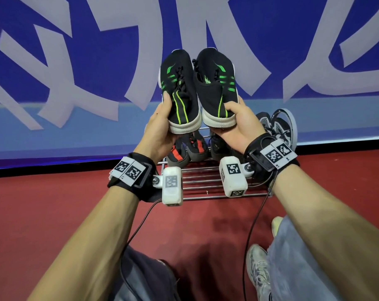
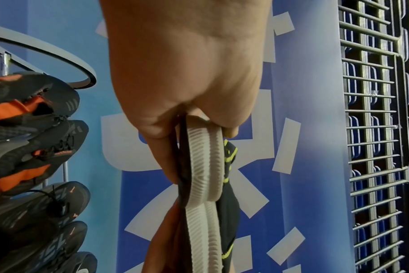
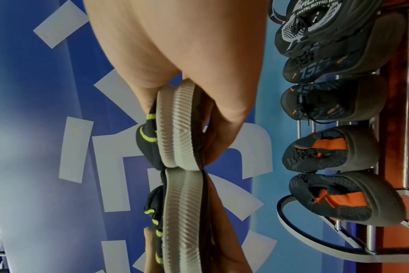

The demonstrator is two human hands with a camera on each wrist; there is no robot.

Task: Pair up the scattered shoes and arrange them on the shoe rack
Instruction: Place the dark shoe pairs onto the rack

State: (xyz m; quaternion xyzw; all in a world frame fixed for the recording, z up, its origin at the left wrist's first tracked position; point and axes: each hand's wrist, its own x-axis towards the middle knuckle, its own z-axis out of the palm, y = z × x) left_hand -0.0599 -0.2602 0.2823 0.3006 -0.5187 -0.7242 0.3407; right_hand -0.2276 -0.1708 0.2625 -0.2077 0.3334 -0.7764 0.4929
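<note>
Head view: I hold a matching pair of black knit shoes with green stripes, heels toward me, toes up against the blue wall banner (image 1: 75, 68), above the shoe rack (image 1: 205, 183).
Left hand (image 1: 160, 129): my fingers curl under the heel and my thumb presses its outer side, gripping the left shoe (image 1: 179, 92).
Right hand (image 1: 238, 124): my thumb lies over the collar and my palm cups the sole of the right shoe (image 1: 216, 88).
Fit: the two shoes sit side by side; the wrist views show their heels touching.
Rack edges: the front bars of the rack's top shelf lie bare; the orange-trimmed pair (image 1: 187, 148) sits at the back left, and the grey mesh pair (image 1: 279, 127) at the right end by the wall.
Open room: red floor (image 1: 54, 213) spreads out in front of the rack.
Materials: soft black knit uppers, lime piping down the heels, ribbed off-white rubber soles, shiny metal rack bars.
Left wrist view: the ribbed sole edge (image 2: 203, 166) pinched in my fingers, and a metal grid rail (image 2: 374, 129) at the right that the head view lacks.
Right wrist view: both heels meeting end to end, plus a dark pair with small orange marks (image 3: 327, 92) that is almost hidden in the head view.
</note>
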